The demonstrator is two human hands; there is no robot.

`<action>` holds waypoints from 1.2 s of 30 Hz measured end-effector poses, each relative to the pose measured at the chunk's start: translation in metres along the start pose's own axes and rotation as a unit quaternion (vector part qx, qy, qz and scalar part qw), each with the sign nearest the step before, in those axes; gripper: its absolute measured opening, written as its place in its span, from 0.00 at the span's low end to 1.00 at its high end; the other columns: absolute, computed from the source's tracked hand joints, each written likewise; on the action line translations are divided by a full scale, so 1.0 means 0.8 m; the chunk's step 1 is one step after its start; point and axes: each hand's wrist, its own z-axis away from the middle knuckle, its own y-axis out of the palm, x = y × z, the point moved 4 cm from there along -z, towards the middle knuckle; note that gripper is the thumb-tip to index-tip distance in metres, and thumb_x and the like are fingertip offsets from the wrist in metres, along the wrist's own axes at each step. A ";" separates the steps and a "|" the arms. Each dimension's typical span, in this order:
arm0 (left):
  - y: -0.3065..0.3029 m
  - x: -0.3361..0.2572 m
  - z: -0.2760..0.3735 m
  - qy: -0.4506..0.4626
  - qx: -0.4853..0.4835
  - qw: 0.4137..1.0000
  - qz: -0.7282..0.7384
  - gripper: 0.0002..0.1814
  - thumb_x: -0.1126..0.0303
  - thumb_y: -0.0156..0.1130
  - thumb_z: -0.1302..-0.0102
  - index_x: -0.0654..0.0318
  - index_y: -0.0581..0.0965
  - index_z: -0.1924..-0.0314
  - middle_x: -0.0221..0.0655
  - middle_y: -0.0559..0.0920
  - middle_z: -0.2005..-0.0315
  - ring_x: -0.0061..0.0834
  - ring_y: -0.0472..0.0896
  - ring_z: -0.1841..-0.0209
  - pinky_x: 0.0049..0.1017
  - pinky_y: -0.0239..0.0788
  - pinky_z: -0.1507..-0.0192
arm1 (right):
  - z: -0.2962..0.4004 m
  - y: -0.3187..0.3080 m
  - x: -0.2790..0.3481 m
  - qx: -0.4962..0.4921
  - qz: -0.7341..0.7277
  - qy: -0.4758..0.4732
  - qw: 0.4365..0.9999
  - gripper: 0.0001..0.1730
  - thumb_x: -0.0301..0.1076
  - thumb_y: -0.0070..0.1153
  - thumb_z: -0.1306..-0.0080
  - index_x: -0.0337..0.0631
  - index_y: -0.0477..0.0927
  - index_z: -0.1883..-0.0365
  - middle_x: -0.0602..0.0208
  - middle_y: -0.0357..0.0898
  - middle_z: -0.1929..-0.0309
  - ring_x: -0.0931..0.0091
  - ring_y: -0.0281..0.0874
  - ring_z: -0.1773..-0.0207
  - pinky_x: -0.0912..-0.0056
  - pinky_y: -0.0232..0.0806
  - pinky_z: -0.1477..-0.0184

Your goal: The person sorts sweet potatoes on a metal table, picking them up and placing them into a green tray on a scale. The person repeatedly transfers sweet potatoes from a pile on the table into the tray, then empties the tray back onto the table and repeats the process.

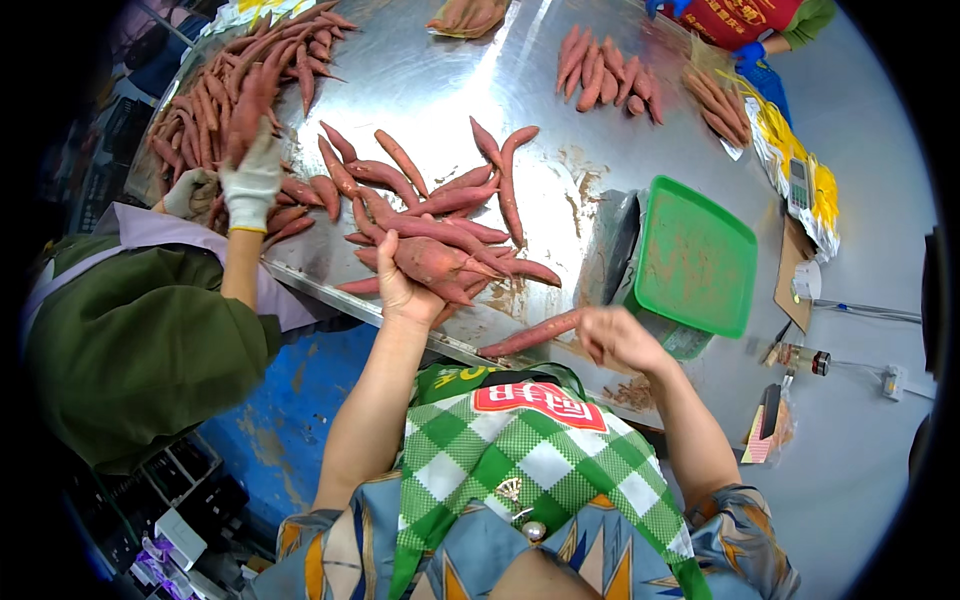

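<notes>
My left hand [411, 294] grips a thick, pointed red-skinned sweet potato [429, 259], with the thumb on its side. Other slender sweet potatoes [450, 231] lie heaped beneath and beyond it, so whether the palm holds more than one is hard to see. My right hand [619, 339] is blurred, its fingers curled, over the right end of a long sweet potato [529, 335] near the table's front edge. Whether the fingers are closed around that end cannot be made out. Just beyond my right hand stands a scale with a green tray [697, 255], smeared with soil.
A co-worker's white-gloved hands [251, 180] handle sweet potatoes at the large pile [217, 112] on the left. Another person's blue-gloved hand [748, 54] is at the far right. A sorted group [611, 71], bagged sweet potatoes [716, 105] and yellow-and-white bags [795, 150] lie on the metal table [847, 315].
</notes>
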 end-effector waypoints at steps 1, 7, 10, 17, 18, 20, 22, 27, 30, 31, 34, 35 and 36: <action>-0.002 -0.004 0.000 0.011 -0.008 1.000 0.003 0.35 0.45 0.60 0.44 0.56 0.66 0.41 0.36 0.73 0.47 0.36 0.72 0.45 0.38 0.65 0.43 | 0.019 0.005 -0.017 0.071 0.129 0.072 0.987 0.11 0.37 0.50 0.34 0.37 0.74 0.63 0.58 0.76 0.71 0.73 0.75 0.69 0.73 0.66 0.64; 0.011 0.018 0.007 -0.046 0.036 0.998 -0.025 0.33 0.47 0.60 0.44 0.56 0.67 0.43 0.36 0.73 0.48 0.39 0.72 0.44 0.51 0.65 0.44 | 0.051 0.017 0.047 -0.176 0.156 -0.124 0.964 0.42 0.22 0.62 0.49 0.44 0.62 0.34 0.59 0.66 0.38 0.79 0.75 0.58 0.77 0.72 0.62; 0.035 0.046 0.012 -0.058 0.074 0.992 -0.081 0.30 0.51 0.58 0.44 0.64 0.68 0.47 0.45 0.75 0.53 0.42 0.74 0.48 0.43 0.64 0.41 | 0.002 0.038 0.068 -0.123 -0.121 -0.133 0.976 0.32 0.25 0.53 0.36 0.40 0.59 0.34 0.58 0.69 0.42 0.77 0.77 0.61 0.76 0.70 0.66; 0.065 0.044 0.029 -0.035 0.116 0.985 -0.122 0.31 0.48 0.56 0.44 0.61 0.67 0.47 0.40 0.73 0.51 0.44 0.72 0.45 0.50 0.66 0.45 | 0.022 0.043 0.026 -0.316 0.036 -0.139 0.938 0.19 0.37 0.48 0.31 0.35 0.74 0.79 0.72 0.70 0.84 0.80 0.67 0.79 0.73 0.62 0.75; 0.069 0.033 0.030 0.022 0.057 0.994 -0.089 0.36 0.46 0.55 0.44 0.61 0.64 0.42 0.41 0.72 0.48 0.44 0.71 0.43 0.50 0.63 0.42 | 0.033 0.037 -0.001 -0.335 0.005 -0.092 0.938 0.19 0.38 0.49 0.31 0.36 0.75 0.79 0.70 0.69 0.85 0.77 0.67 0.80 0.71 0.61 0.75; 0.078 0.001 0.032 0.025 0.092 0.986 -0.136 0.41 0.45 0.54 0.44 0.60 0.59 0.35 0.40 0.69 0.42 0.41 0.67 0.39 0.46 0.55 0.36 | 0.068 0.027 -0.062 -0.256 -0.028 0.040 0.965 0.15 0.39 0.52 0.34 0.38 0.77 0.75 0.65 0.71 0.82 0.71 0.68 0.79 0.67 0.62 0.74; 0.068 -0.029 0.028 0.043 0.079 0.990 -0.110 0.42 0.46 0.55 0.43 0.59 0.58 0.34 0.39 0.67 0.39 0.40 0.65 0.37 0.44 0.51 0.33 | 0.104 0.029 -0.108 -0.182 0.133 0.090 0.970 0.09 0.38 0.55 0.37 0.42 0.78 0.68 0.61 0.75 0.71 0.66 0.72 0.74 0.64 0.64 0.72; 0.056 -0.041 0.031 0.102 0.033 0.990 -0.093 0.37 0.49 0.56 0.41 0.58 0.61 0.35 0.36 0.67 0.38 0.39 0.65 0.37 0.44 0.48 0.32 | 0.067 0.043 -0.043 -0.336 0.369 -0.087 0.862 0.20 0.35 0.61 0.47 0.46 0.74 0.55 0.61 0.71 0.52 0.66 0.73 0.56 0.64 0.65 0.63; 0.043 -0.040 0.035 0.060 0.030 0.995 -0.077 0.37 0.48 0.57 0.43 0.56 0.62 0.35 0.35 0.66 0.39 0.40 0.64 0.37 0.50 0.51 0.35 | -0.017 0.053 -0.043 -0.315 0.482 -0.176 0.798 0.20 0.36 0.64 0.54 0.47 0.75 0.60 0.65 0.71 0.60 0.69 0.69 0.53 0.65 0.61 0.56; 0.038 -0.042 0.037 0.066 0.010 0.995 -0.079 0.39 0.48 0.57 0.43 0.56 0.61 0.35 0.36 0.65 0.38 0.41 0.63 0.36 0.52 0.52 0.36 | -0.044 0.057 -0.065 -0.289 0.508 -0.166 0.794 0.20 0.36 0.65 0.55 0.47 0.75 0.62 0.65 0.70 0.62 0.69 0.68 0.53 0.65 0.60 0.56; 0.007 -0.070 0.047 0.098 -0.007 0.992 -0.074 0.35 0.47 0.57 0.43 0.54 0.65 0.38 0.35 0.69 0.41 0.40 0.65 0.37 0.52 0.52 0.35 | -0.067 0.057 -0.055 -0.233 0.507 -0.202 0.805 0.20 0.37 0.66 0.59 0.47 0.75 0.67 0.67 0.68 0.65 0.69 0.67 0.55 0.64 0.59 0.57; -0.005 -0.078 0.053 0.103 -0.003 0.993 -0.062 0.34 0.47 0.57 0.43 0.53 0.65 0.39 0.35 0.69 0.42 0.40 0.65 0.38 0.53 0.52 0.36 | -0.066 0.056 -0.042 -0.218 0.494 -0.222 0.812 0.20 0.38 0.67 0.60 0.47 0.74 0.69 0.67 0.67 0.66 0.69 0.67 0.56 0.64 0.59 0.59; 0.003 -0.071 0.067 0.065 0.054 0.994 -0.062 0.31 0.48 0.57 0.42 0.53 0.67 0.41 0.33 0.72 0.45 0.38 0.69 0.40 0.53 0.55 0.37 | -0.070 0.057 -0.032 -0.207 0.483 -0.195 0.828 0.22 0.38 0.68 0.62 0.46 0.76 0.67 0.64 0.69 0.57 0.66 0.66 0.51 0.62 0.61 0.54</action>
